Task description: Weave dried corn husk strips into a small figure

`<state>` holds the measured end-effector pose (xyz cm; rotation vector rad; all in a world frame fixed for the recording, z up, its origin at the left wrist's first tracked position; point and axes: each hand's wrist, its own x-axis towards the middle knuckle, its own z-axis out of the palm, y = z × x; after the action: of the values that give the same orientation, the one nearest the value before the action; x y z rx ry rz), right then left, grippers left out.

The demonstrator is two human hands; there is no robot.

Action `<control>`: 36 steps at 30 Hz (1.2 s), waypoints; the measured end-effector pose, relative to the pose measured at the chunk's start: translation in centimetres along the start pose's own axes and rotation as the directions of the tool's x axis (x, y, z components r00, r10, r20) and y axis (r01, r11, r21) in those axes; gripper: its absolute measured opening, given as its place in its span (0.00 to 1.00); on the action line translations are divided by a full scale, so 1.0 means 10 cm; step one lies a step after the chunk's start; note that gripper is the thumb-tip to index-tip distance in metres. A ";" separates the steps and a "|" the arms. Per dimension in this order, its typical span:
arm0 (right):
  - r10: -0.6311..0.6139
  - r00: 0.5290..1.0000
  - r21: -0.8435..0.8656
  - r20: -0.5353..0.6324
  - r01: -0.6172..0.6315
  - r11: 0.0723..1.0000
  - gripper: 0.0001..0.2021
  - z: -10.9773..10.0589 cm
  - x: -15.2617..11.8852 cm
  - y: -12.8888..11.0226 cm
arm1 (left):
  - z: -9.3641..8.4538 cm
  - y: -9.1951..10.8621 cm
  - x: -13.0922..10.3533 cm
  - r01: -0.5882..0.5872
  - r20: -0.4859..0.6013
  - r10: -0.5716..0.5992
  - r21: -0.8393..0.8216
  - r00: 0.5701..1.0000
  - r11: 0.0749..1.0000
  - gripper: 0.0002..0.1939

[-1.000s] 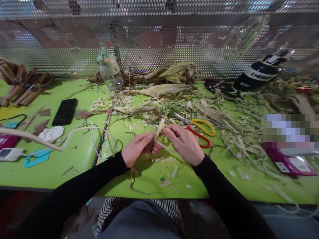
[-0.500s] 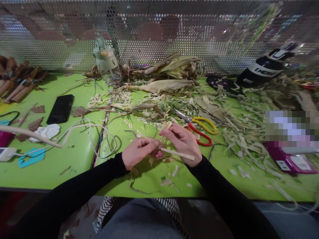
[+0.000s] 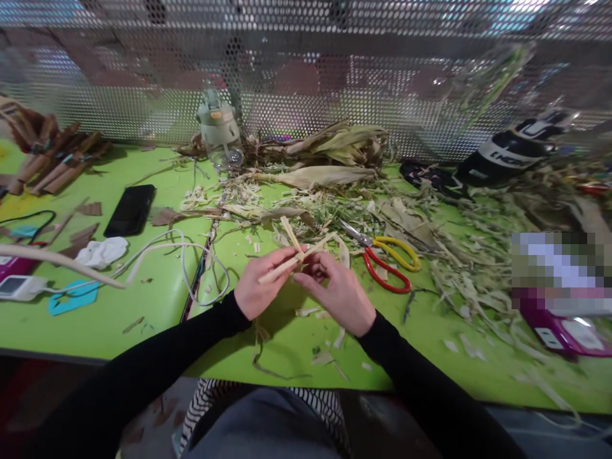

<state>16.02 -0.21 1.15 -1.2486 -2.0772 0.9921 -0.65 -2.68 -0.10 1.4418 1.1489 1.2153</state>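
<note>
Head view: two bare hands in black sleeves work above a green table (image 3: pixel 119 303), near its front edge. The left hand (image 3: pixel 258 293) pinches a small piece of pale strips (image 3: pixel 277 271) between thumb and fingers. The strips cross at the fingertips of both hands; one end points away from the person, one lies across the left hand, and one slants out past the right fingers. The right hand (image 3: pixel 342 290) is curled, thumb and forefinger beside the crossing with a gap visible between them; whether its other fingers grip a strip cannot be told.

Scissors (image 3: pixel 366 241) with one red and one yellow handle lie just beyond the right hand, blades parted slightly or together, too small to tell. Beyond the hands, a long dry husk (image 3: pixel 325 177) lies in front of a heap of husks (image 3: pixel 342 145). Plant shreds (image 3: pixel 463 274) cover the right side of the surface. A pale green bottle (image 3: pixel 220 131) stands at the rear; a black phone (image 3: pixel 130 210) lies at left. A perforated metal screen (image 3: pixel 296 102) rises behind.
</note>
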 end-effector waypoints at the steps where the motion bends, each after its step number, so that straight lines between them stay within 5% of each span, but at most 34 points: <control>1: -0.005 1.000 -0.019 -0.004 0.005 1.000 0.12 0.01 0.00 0.00 | -0.01 0.00 -0.01 -0.042 0.011 0.041 0.087 0.999 0.995 0.18; 4: -0.052 0.998 -0.080 -0.023 0.050 0.996 0.10 -0.01 0.00 0.02 | -0.03 0.00 -0.01 -0.106 0.032 0.101 0.228 0.994 0.968 0.17; 8: -0.085 0.994 -0.092 -0.070 0.078 0.993 0.10 -0.03 -0.01 0.03 | 0.00 0.01 -0.02 -0.042 0.049 0.036 0.124 0.998 0.991 0.19; 13: 0.003 0.995 0.016 0.102 -0.004 1.000 0.11 -0.04 -0.03 0.02 | -0.02 -0.03 0.01 0.042 0.043 -0.042 0.014 0.998 0.999 0.18; 22: -0.096 0.993 -0.072 0.068 0.101 0.992 0.14 -0.03 -0.06 -0.02 | -0.01 -0.04 0.04 -0.137 0.111 0.102 0.386 0.989 0.912 0.13; 28: -0.199 0.978 -0.146 0.061 0.206 0.968 0.13 0.04 -0.12 -0.06 | 0.00 -0.07 0.00 -0.104 0.080 0.073 0.515 0.994 0.851 0.17; 33: -0.254 0.965 -0.157 0.067 0.262 0.952 0.14 0.09 -0.11 -0.03 | 0.00 -0.05 0.03 0.027 0.023 -0.040 0.429 0.999 0.903 0.16; 36: -0.238 0.970 -0.186 0.049 0.243 0.952 0.17 0.06 -0.10 0.00 | -0.01 0.00 0.07 0.160 0.075 -0.169 0.113 0.983 0.981 0.16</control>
<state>16.04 -1.31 0.75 -1.0414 -2.3234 0.7171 -0.67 -1.94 0.00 1.4322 1.2647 0.9831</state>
